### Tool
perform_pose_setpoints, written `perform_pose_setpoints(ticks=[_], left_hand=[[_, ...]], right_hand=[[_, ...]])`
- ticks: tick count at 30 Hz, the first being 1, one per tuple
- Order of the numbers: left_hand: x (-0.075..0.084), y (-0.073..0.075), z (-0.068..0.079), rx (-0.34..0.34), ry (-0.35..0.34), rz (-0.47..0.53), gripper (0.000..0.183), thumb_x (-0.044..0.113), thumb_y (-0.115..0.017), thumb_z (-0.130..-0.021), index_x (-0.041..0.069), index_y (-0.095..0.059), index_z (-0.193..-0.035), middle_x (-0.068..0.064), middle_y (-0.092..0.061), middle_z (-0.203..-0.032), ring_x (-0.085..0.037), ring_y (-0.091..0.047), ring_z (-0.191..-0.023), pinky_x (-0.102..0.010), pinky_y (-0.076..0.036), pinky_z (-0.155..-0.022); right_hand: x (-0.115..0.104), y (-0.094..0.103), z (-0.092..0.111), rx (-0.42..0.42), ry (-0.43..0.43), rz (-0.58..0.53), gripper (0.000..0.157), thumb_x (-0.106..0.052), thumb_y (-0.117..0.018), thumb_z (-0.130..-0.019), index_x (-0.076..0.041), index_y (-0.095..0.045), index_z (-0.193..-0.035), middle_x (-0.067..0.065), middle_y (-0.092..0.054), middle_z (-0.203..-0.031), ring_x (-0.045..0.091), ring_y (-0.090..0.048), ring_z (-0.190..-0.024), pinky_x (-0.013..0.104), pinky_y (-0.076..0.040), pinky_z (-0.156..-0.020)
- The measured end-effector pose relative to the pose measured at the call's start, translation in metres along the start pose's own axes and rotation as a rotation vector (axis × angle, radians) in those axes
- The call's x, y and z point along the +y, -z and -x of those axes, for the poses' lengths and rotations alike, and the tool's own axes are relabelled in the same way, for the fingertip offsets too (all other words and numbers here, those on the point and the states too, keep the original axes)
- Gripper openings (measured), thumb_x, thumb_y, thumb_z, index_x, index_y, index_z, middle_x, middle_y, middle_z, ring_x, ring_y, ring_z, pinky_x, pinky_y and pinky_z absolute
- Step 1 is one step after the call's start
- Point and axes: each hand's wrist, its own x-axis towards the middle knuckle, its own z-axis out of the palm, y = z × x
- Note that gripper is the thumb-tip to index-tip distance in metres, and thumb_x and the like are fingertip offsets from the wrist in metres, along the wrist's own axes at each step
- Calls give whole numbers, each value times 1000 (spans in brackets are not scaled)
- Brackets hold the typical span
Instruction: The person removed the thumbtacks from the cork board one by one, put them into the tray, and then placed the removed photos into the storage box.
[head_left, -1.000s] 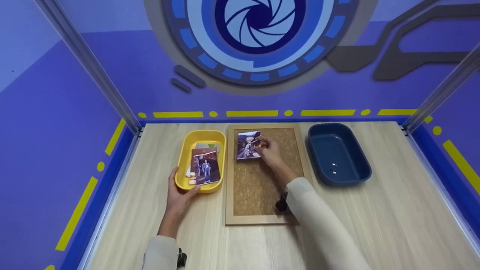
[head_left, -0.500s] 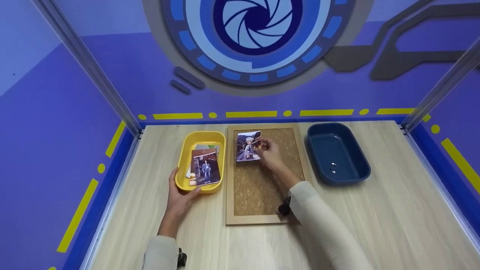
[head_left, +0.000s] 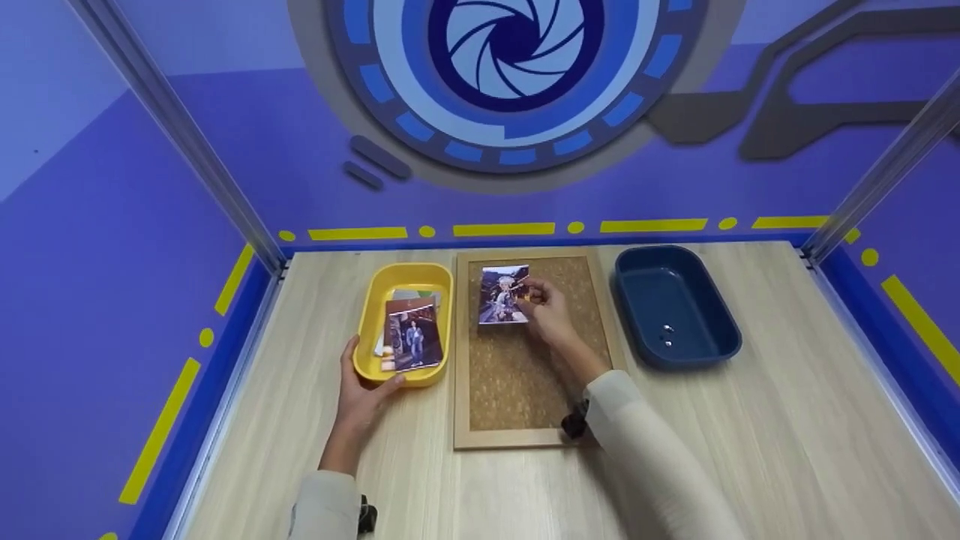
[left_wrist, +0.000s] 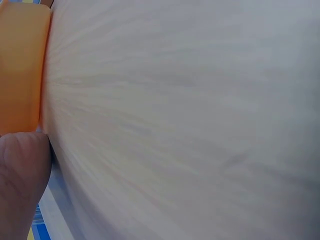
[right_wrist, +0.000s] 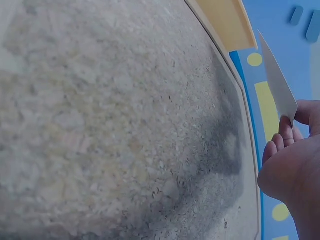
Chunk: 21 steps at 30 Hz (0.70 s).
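My right hand point(head_left: 553, 319) pinches a photo point(head_left: 498, 295) by its right edge over the upper part of a wood-framed cork board point(head_left: 510, 382). In the right wrist view the photo's pale back point(right_wrist: 276, 80) stands apart from the cork, and a shadow falls below. My left hand point(head_left: 363, 401) holds the near left corner of a yellow tray point(head_left: 367, 330), thumb at the front rim and fingers along the left side. Several overlapping photos point(head_left: 415, 337) lie in that tray. The left wrist view catches only the tray's wall point(left_wrist: 20, 65) and part of the hand.
To the right of the board stands a dark blue tray point(head_left: 651, 296) with small shiny pieces point(head_left: 668, 329) on its bottom. The pale wooden table point(head_left: 795, 420) is enclosed by blue patterned walls point(head_left: 420, 202) at the back and sides.
The pinched photo and my right hand have shifted slightly right over the board. My left hand keeps its hold on the yellow tray.
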Motion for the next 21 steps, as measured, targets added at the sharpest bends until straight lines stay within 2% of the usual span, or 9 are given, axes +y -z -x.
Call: perform_pose_setpoints(ticks=[2,5,9,12,21], left_hand=[[0,0,1,-1,4,0,117,29,-89,-88,36,-6,-171,-3,-18,-180,-27,-16,-168,-54,-9,-139],[0,1,1,1,-2,1,119,29,-90,-87,35,-7,-171,-4,-19,-180,-28,-16,-168,-54,-9,-139],[0,0,2,7,-11,-3,118,27,-90,-87,34,-8,-171,-5,-21,-179,-29,-17,-168,-53,-10,-139],[-1,0,1,9,-9,-14,117,27,-89,-88,34,-8,-171,-4,-21,-179,-28,-18,-168,-53,-11,-139],[-2,1,1,12,-10,-22,116,28,-89,-88,33,-8,-171,-4,-19,-180,-28,-17,-168,-53,-11,-139]], right_hand=[[-1,0,3,-2,10,-3,40,14,-68,-89,16,-62,-129,2,-54,-94,13,-49,-91,15,-45,-76],[-9,-1,8,-16,21,22,41,15,-66,-89,19,-60,-129,11,-59,-96,15,-50,-91,17,-44,-77],[-12,-3,11,-22,36,43,42,15,-66,-89,21,-59,-130,14,-60,-97,15,-50,-89,18,-43,-76],[-9,-5,12,-11,45,21,41,14,-68,-88,18,-61,-128,7,-59,-95,13,-49,-88,18,-43,-76],[-10,-14,19,-30,14,-10,43,12,-68,-87,13,-63,-130,2,-57,-94,14,-49,-90,19,-44,-79]])
